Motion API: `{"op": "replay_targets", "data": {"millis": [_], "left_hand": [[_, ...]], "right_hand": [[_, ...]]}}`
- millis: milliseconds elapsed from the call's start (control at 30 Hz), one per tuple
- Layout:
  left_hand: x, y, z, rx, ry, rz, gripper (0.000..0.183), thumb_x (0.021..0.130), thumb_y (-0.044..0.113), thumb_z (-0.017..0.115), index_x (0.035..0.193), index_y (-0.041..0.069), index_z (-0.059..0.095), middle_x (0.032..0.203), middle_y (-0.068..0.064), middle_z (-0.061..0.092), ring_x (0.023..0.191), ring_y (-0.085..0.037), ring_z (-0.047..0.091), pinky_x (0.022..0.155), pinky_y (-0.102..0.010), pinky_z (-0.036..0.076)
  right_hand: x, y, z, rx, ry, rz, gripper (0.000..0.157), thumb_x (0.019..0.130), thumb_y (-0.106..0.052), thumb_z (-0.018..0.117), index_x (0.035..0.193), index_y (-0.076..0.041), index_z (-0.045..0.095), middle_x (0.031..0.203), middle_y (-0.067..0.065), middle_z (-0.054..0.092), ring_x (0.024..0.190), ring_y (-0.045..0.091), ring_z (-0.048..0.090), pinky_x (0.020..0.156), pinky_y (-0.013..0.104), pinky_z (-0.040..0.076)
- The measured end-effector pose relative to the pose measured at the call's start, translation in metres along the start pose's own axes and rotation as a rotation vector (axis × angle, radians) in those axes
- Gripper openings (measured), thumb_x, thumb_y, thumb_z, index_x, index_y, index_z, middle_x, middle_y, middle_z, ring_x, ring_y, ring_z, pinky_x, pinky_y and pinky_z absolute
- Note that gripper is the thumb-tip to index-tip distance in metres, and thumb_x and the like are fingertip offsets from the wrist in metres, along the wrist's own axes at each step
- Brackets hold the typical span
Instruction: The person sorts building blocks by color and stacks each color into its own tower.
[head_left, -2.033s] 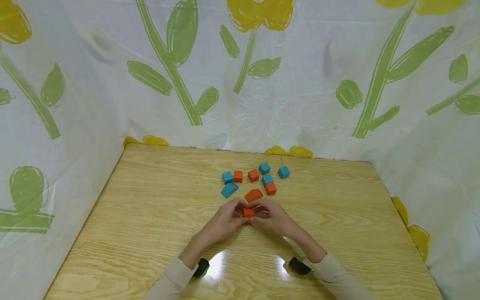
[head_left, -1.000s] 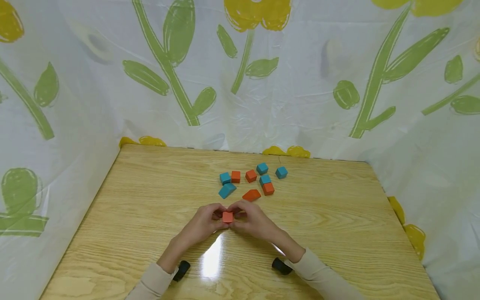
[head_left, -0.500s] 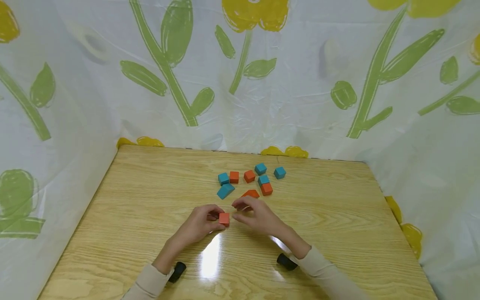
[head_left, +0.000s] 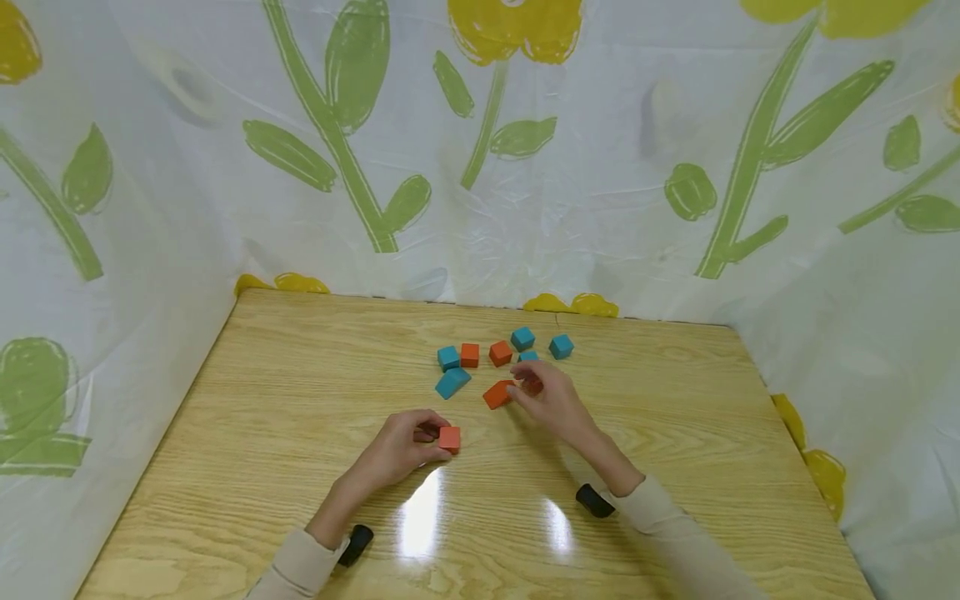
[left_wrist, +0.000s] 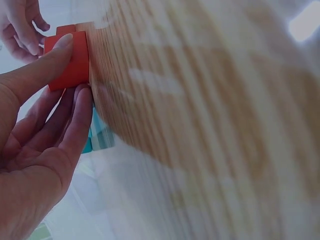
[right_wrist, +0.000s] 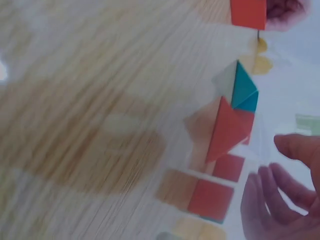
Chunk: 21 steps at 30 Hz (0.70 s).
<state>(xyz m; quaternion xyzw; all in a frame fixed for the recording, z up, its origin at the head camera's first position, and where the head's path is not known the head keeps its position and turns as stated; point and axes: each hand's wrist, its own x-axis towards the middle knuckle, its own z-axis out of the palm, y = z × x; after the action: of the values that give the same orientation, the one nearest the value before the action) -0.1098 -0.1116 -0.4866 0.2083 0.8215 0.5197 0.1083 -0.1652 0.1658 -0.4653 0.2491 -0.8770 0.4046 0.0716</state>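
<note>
Here's the left hand [head_left: 407, 446], thumb and fingers pinching a red block [head_left: 449, 439], flat-faced and crisp at the edges, right at the table top; whether it rests on the wood or hangs just above, I can't tell. Over to the right hand [head_left: 553, 403]: released, fingers spread in a loose curve, just beside a red wedge [head_left: 496, 395] with smooth sloping faces. Its fingers partly cover a red cube and a blue cube [head_left: 528, 357]. Farther off sit 3 more blue cubes, 2 more red cubes and, to the left, a blue wedge [head_left: 453, 383], all smooth, plain-coloured and sharp-cornered. Now the table [head_left: 300, 400]: pale yellow-brown wood, long wavy grain, a glossy finish throwing back 2 white patches of light near the forearms. Cream sleeves [head_left: 296, 567] run in from the near edge, a black device [head_left: 356, 545] at each wrist. And all round the back and sides hangs a white sheet [head_left: 600, 183], creased and faintly shiny, bold with green stems, broad leaves and yellow flowers, its lower edge meeting the wood.
</note>
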Motion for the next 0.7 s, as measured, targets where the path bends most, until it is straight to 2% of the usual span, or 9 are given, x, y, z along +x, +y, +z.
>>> {"op": "replay_targets", "data": {"millis": [167,300,500,700], "left_hand": [[0.000,0.001,0.000,-0.001,0.001,-0.008,0.028,0.087,0.002,0.081,0.112,-0.002,0.070,0.108,-0.011,0.071,0.099,-0.027,0.070,0.086,-0.028,0.059],[0.000,0.002,0.000,-0.002,-0.002,-0.010,0.028,0.087,0.003,0.081,0.112,-0.001,0.070,0.109,-0.011,0.070,0.099,-0.027,0.070,0.086,-0.029,0.059],[0.000,0.002,-0.001,-0.012,-0.007,-0.008,0.026,0.087,0.002,0.081,0.111,-0.001,0.070,0.107,-0.010,0.071,0.099,-0.027,0.069,0.087,-0.030,0.059],[0.000,0.003,-0.001,-0.009,-0.007,-0.011,0.026,0.087,0.002,0.081,0.111,-0.002,0.070,0.108,-0.011,0.070,0.098,-0.027,0.070,0.086,-0.030,0.059]], "right_hand": [[0.002,0.010,-0.001,-0.105,0.080,0.053,0.030,0.089,-0.008,0.081,0.112,0.006,0.067,0.106,0.019,0.068,0.096,0.033,0.062,0.078,0.044,0.055],[0.003,0.017,-0.001,-0.181,0.107,0.104,0.036,0.085,-0.010,0.086,0.111,0.005,0.065,0.105,0.019,0.065,0.095,0.034,0.058,0.078,0.045,0.051],[0.002,0.019,-0.003,-0.173,0.057,0.221,0.040,0.086,-0.002,0.081,0.117,0.008,0.057,0.111,0.023,0.057,0.097,0.036,0.060,0.081,0.045,0.057],[0.003,0.017,-0.010,-0.152,0.019,0.282,0.040,0.087,0.003,0.077,0.121,0.009,0.058,0.110,0.024,0.061,0.097,0.036,0.063,0.081,0.044,0.059]]}}
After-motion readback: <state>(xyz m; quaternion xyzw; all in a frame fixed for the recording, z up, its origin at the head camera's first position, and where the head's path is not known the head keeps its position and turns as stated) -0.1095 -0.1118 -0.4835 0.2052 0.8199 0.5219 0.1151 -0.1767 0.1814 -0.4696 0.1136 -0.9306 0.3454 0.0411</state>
